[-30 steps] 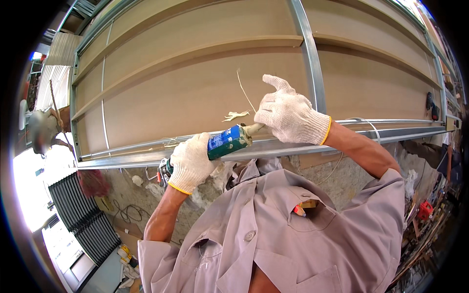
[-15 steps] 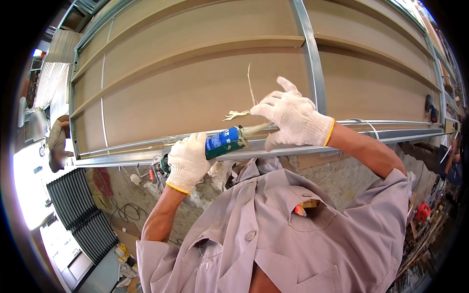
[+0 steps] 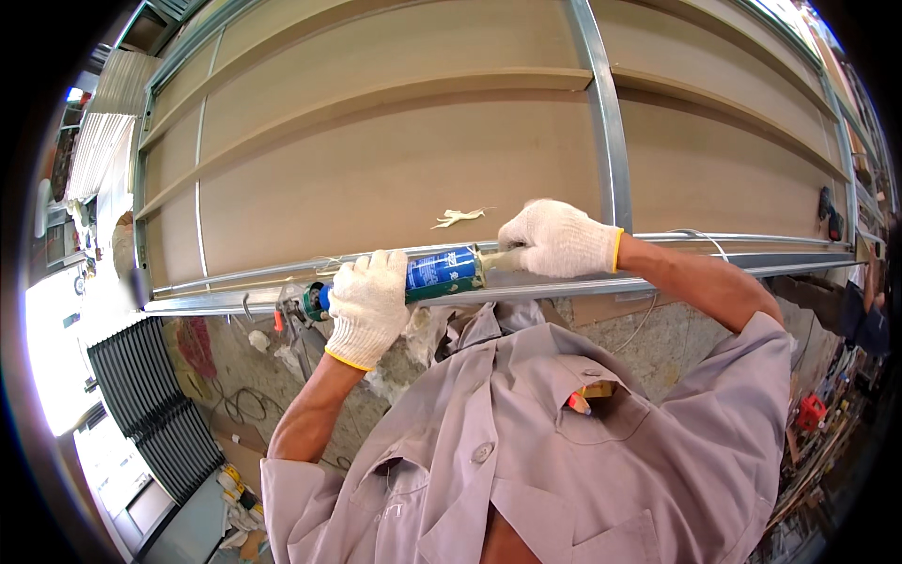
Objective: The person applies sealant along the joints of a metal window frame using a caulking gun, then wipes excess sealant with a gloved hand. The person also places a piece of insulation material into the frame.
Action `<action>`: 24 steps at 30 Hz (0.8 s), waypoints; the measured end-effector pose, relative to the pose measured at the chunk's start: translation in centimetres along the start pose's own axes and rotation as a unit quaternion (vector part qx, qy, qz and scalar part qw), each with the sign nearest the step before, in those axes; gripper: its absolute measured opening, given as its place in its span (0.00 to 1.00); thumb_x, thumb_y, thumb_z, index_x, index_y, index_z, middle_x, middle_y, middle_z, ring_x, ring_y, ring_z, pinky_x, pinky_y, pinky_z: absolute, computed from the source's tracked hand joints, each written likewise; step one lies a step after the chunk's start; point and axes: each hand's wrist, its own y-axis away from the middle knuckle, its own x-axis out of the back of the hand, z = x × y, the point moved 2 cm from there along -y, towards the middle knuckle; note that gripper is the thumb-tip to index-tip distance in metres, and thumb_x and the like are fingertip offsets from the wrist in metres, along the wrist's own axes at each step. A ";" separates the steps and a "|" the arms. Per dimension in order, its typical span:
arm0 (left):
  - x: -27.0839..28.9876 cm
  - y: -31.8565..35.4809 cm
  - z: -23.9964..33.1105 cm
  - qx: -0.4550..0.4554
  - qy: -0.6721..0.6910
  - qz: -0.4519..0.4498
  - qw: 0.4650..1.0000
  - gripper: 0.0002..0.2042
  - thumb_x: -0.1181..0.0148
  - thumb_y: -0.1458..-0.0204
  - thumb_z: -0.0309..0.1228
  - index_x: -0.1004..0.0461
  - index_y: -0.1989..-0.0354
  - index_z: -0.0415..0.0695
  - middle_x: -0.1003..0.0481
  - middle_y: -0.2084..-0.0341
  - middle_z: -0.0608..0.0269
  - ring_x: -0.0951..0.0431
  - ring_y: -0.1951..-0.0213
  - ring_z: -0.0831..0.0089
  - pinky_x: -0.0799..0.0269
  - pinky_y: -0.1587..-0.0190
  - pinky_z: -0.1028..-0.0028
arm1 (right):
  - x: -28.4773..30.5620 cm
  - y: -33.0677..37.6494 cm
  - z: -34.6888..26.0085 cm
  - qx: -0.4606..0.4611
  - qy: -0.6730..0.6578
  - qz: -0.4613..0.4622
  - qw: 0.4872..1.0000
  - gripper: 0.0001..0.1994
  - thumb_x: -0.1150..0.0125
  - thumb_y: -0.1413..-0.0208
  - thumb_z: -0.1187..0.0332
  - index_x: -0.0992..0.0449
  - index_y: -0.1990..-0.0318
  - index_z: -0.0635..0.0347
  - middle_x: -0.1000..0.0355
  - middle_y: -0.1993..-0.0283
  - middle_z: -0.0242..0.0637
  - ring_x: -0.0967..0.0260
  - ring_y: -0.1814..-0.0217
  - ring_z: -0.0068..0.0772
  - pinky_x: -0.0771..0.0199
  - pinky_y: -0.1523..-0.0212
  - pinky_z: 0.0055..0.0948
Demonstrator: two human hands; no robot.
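Observation:
My left hand [image 3: 368, 301], in a white knit glove, is wrapped round a caulking gun with a blue sealant cartridge [image 3: 440, 270]. The gun lies crosswise in front of my chest, its green rear part [image 3: 313, 301] sticking out left of the glove. At the cartridge's right end, my gloved right hand [image 3: 561, 240] is closed around the pale nozzle [image 3: 501, 259], whose tip is hidden in the fingers. Just beyond the gun, a cream-coloured scrap of sealant [image 3: 458, 218] rests on the brown board [image 3: 376, 179].
A metal crossbar [image 3: 604, 122] and brown battens [image 3: 395, 94] divide the board, and a metal rail [image 3: 216, 303] runs along its near edge. A dark tool [image 3: 831, 214] lies at the far right. A person [image 3: 846, 305] is by the right rim. Black slatted panels [image 3: 155, 404] stand lower left.
My right hand has gone from spread fingers to closing on the nozzle. The gun has tilted closer to level. A thin strand that stood up near the right fingers no longer shows there.

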 end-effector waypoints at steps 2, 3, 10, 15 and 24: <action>-0.2 0.2 -0.7 -0.030 -0.012 0.036 0.999 0.21 0.26 0.61 0.33 0.25 0.57 0.44 0.23 0.65 0.59 0.19 0.61 0.58 0.25 0.55 0.60 | 0.8 0.0 -1.3 -0.155 -0.174 -0.128 0.964 0.19 0.32 0.37 0.54 0.14 0.56 0.64 0.22 0.68 0.39 0.27 0.61 0.30 0.28 0.53 0.34; 0.0 0.0 -0.8 -0.049 -0.018 0.054 0.997 0.20 0.27 0.60 0.32 0.25 0.58 0.44 0.23 0.66 0.59 0.20 0.61 0.59 0.26 0.56 0.60 | -0.2 -0.1 0.0 -0.169 -0.263 -0.145 0.938 0.21 0.32 0.37 0.52 0.14 0.55 0.66 0.22 0.67 0.38 0.28 0.61 0.29 0.28 0.55 0.32; 1.2 -0.2 -1.6 -0.058 -0.010 0.061 0.996 0.21 0.25 0.64 0.32 0.25 0.60 0.45 0.24 0.67 0.60 0.20 0.62 0.60 0.25 0.56 0.61 | 1.2 1.3 -0.4 -0.067 -0.157 -0.054 0.984 0.29 0.30 0.42 0.46 0.16 0.50 0.67 0.18 0.49 0.51 0.22 0.44 0.46 0.27 0.38 0.38; 1.1 -0.1 -1.8 -0.013 0.003 -0.009 1.000 0.26 0.21 0.64 0.32 0.25 0.55 0.46 0.22 0.63 0.60 0.20 0.59 0.56 0.25 0.55 0.58 | 1.4 2.6 -1.8 0.168 0.156 0.182 0.956 0.17 0.26 0.51 0.57 0.16 0.59 0.57 0.19 0.57 0.40 0.21 0.49 0.43 0.42 0.25 0.57; 0.7 0.0 -1.6 -0.014 0.005 -0.007 1.000 0.26 0.22 0.65 0.31 0.25 0.54 0.44 0.22 0.63 0.59 0.20 0.59 0.56 0.25 0.54 0.58 | -0.6 1.1 -0.3 0.183 0.151 0.154 0.959 0.06 0.34 0.47 0.66 0.17 0.69 0.58 0.21 0.69 0.38 0.21 0.58 0.40 0.36 0.32 0.53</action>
